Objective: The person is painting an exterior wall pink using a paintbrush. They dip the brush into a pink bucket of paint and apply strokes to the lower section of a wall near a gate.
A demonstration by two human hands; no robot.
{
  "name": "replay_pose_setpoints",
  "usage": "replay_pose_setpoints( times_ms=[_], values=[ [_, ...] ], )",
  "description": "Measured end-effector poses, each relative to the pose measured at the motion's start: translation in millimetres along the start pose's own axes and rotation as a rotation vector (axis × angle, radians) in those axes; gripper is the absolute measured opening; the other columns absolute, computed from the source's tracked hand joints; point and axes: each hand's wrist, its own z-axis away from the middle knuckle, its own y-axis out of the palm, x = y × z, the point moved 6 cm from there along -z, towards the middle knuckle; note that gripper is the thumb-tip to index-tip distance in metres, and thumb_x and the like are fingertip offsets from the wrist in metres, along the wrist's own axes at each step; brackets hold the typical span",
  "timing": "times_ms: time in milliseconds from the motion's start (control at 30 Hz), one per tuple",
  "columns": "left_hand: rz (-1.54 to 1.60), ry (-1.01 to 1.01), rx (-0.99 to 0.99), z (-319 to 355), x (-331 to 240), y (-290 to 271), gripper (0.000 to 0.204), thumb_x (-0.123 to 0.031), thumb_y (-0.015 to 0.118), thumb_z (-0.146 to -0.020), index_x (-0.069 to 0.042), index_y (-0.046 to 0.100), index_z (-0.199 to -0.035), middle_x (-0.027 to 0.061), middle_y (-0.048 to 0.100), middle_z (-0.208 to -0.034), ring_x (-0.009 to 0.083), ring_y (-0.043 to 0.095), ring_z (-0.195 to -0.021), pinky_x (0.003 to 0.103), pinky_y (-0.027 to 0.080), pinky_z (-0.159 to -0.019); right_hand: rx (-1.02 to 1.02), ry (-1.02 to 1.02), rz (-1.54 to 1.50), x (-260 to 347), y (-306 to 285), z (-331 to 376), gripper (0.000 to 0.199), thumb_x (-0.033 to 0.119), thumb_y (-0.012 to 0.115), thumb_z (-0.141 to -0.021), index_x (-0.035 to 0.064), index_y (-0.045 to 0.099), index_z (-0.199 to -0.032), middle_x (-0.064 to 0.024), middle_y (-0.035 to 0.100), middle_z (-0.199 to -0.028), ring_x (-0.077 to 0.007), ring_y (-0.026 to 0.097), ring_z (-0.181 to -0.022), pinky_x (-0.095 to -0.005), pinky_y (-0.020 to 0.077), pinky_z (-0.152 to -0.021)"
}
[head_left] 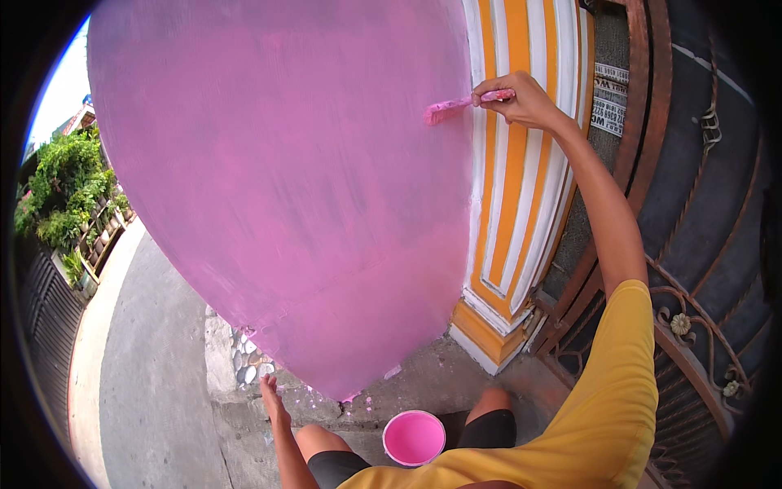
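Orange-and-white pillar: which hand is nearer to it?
Right. The right hand, fingers around the paintbrush, is in front of the pillar; the left hand is lower, well off to its left.

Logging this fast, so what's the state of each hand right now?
Left hand: open, nothing visible in it.
Right hand: closed, holding the pink-smeared paintbrush.

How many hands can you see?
2. The right hand is in front of the striped pillar, holding a paintbrush; the left hand is low, left of the paint bucket.
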Motion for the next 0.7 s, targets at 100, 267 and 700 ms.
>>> replay_pose_setpoints(
  times_ms=[100,267,700],
  values=[
    [-0.007,0.017,0.025,-2.8,6.0,-7.9,0.077,-0.067,0.028,-0.091,-0.011,0.033,-0.144,0.0168,0.033,-0.149,0.0340,0.018,-0.142,0.054,0.008,-0.112,-0.260,-0.170,0.085,14.7,-38.2,-34.8,0.014,0.009,0.065,-0.081,0.0060,0.069,-0.094,-0.0038,0.059,-0.065,-0.0121,0.048,-0.044,-0.0278,0.0418,-0.049],
    [-0.141,-0.068,-0.070,12.7,74.1,-36.8,0.073,-0.062,0.033,-0.093,-0.006,0.041,-0.139,0.0174,0.042,-0.142,0.0309,0.031,-0.137,0.049,0.018,-0.111,-0.575,-0.268,0.021,11.2,-25.2,-41.5,0.016,0.007,0.063,-0.082,0.0088,0.070,-0.097,-0.0048,0.061,-0.066,-0.0117,0.048,-0.045,-0.0266,0.0418,-0.050],
    [-0.913,0.394,-0.154,93.9,105.4,-39.0,0.034,-0.028,0.047,-0.096,0.002,0.057,-0.105,0.0230,0.057,-0.105,0.0386,0.053,-0.098,0.044,0.041,-0.088,-0.471,-0.151,0.016,-0.3,-37.6,-29.6,0.016,0.013,0.068,-0.083,0.0091,0.071,-0.098,-0.0029,0.061,-0.065,-0.0084,0.047,-0.050,-0.0236,0.0400,-0.050]
  ],
)
